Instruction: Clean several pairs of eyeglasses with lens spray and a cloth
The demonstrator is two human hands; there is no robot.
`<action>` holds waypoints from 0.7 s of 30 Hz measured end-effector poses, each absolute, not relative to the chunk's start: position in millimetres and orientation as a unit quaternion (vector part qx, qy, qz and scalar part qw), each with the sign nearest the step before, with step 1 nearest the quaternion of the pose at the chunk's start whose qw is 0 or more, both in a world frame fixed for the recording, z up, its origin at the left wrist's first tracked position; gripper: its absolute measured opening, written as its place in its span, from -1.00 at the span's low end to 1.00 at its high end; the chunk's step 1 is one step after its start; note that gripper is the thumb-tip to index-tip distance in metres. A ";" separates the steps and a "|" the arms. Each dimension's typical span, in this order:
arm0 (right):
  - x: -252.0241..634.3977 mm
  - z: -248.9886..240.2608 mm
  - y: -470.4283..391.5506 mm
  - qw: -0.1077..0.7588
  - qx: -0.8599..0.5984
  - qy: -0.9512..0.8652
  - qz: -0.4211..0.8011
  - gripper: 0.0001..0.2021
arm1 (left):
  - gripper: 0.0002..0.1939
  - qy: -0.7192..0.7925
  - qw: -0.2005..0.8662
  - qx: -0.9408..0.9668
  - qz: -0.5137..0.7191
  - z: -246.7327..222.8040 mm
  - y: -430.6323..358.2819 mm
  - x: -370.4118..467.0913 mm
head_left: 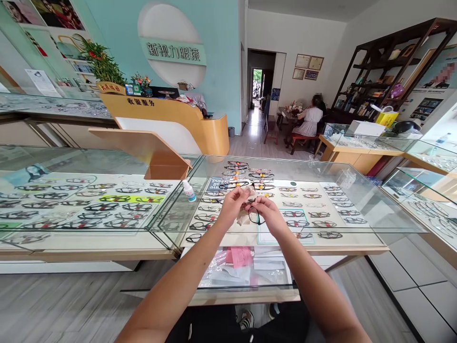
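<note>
Over the glass display case my two hands are close together. My left hand [233,204] is closed around a light beige cloth [243,217], which hangs below its fingers and also shows above them. A pair of dark-rimmed eyeglasses [256,217] is gripped by my right hand [270,212], with one lens hanging below the fingers. The other side of the frame meets the cloth and is partly hidden by my left fingers. To the left of my hands, a small white spray bottle [189,191] with a blue label stands on the glass top.
Rows of eyeglasses [297,223] lie inside the case under the glass. Below, an open drawer [246,301] holds papers and plastic bags. A wooden slanted stand [143,143] is on the left case. Farther off, a person [310,121] sits on a red bench.
</note>
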State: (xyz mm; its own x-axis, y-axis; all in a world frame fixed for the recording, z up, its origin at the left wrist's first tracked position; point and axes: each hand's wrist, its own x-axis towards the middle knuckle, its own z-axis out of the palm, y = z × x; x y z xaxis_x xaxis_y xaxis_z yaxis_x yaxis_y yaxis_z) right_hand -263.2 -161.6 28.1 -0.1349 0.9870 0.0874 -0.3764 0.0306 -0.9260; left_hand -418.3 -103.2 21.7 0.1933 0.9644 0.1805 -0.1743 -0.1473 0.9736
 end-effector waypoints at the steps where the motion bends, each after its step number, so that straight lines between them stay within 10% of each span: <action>1: -263.2 28.2 -161.6 0.561 -0.341 -0.452 0.603 -0.69 | -0.40 0.352 0.570 0.532 0.517 22.6 -102.4 -418.9; 8: -257.3 28.5 -158.0 0.557 -0.364 -0.480 0.572 -0.76 | -0.41 0.319 0.697 0.534 0.357 27.0 -95.4 -431.6; 21: -259.2 28.8 -158.6 0.531 -0.368 -0.518 0.561 -0.75 | -0.52 0.232 0.729 0.493 0.414 26.1 -102.2 -426.7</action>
State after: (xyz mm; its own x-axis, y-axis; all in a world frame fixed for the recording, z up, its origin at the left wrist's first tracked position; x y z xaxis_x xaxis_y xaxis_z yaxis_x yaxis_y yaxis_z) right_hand -259.2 -158.6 28.8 -0.1650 0.9766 0.1379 -0.2151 0.1008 -0.9714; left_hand -426.7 -102.2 26.1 0.5488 0.8331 0.0699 -0.3747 0.1703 0.9114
